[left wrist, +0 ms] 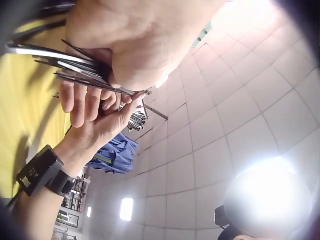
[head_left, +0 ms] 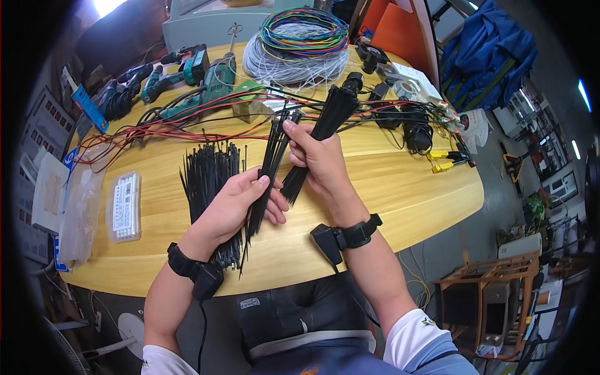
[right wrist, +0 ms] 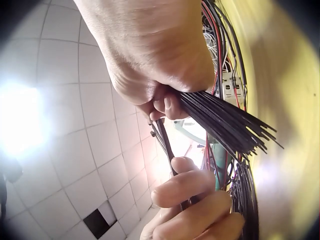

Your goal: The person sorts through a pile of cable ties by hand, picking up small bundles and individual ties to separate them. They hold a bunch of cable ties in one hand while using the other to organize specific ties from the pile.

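Observation:
My left hand (head_left: 234, 203) holds a thin bundle of black cable ties (head_left: 272, 156) between thumb and fingers, heads up. Above it, my right hand (head_left: 319, 162) grips a thicker bundle of cable ties (head_left: 335, 111); the tails of that bundle fan out below the palm in the right wrist view. The right thumb and index finger pinch the left bundle near its heads. Under my left forearm lies a wide pile of cable ties (head_left: 209, 169) on the table (head_left: 375, 194), partly hidden by that arm.
Red and black wires (head_left: 206, 134) run across the table behind my hands. Farther back are green power drills (head_left: 215, 81) and coiled wire (head_left: 294, 56). A clear case (head_left: 126, 206) stands at the left, and yellow-handled pliers (head_left: 445, 160) lie near the right edge.

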`<state>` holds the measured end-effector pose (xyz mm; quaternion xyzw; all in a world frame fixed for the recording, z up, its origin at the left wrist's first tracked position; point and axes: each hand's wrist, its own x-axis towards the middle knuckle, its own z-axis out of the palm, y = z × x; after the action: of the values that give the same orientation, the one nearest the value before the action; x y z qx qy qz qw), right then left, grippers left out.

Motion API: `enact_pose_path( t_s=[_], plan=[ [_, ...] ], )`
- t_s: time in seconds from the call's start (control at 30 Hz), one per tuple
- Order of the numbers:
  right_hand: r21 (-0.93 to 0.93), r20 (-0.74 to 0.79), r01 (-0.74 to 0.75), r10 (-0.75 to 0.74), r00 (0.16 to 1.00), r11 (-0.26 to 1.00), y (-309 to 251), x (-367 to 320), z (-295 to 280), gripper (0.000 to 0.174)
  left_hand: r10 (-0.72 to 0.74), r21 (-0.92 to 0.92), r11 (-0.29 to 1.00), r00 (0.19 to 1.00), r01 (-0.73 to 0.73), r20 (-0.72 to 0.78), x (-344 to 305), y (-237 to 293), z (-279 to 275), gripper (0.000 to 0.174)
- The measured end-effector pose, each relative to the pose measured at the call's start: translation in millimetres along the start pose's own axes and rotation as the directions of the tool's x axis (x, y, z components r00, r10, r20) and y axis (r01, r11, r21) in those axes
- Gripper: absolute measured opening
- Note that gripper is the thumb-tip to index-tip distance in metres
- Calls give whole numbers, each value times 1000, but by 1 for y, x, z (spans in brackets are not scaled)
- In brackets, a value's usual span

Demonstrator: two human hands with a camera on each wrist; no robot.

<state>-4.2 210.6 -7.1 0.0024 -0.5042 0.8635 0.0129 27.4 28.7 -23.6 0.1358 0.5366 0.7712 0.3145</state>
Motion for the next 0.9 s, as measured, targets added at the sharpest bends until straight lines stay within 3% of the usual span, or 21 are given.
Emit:
enact_pose_path(
  t_s=[0.3,0.7,0.9],
  plan=[
    [31,-40,49,-47,998,998,4,3,-3,19,40,70,997,997,-36,-66,0,1,-2,25],
    [-138,13,-18,20,1000,990,5,-1,3,31,68,107,993,992,-57,-104,-1,3,1,26],
    [-81,36,-35,38,999,996,8,0,0,27,64,132,990,993,-51,-102,-1,5,1,28]
  ],
)
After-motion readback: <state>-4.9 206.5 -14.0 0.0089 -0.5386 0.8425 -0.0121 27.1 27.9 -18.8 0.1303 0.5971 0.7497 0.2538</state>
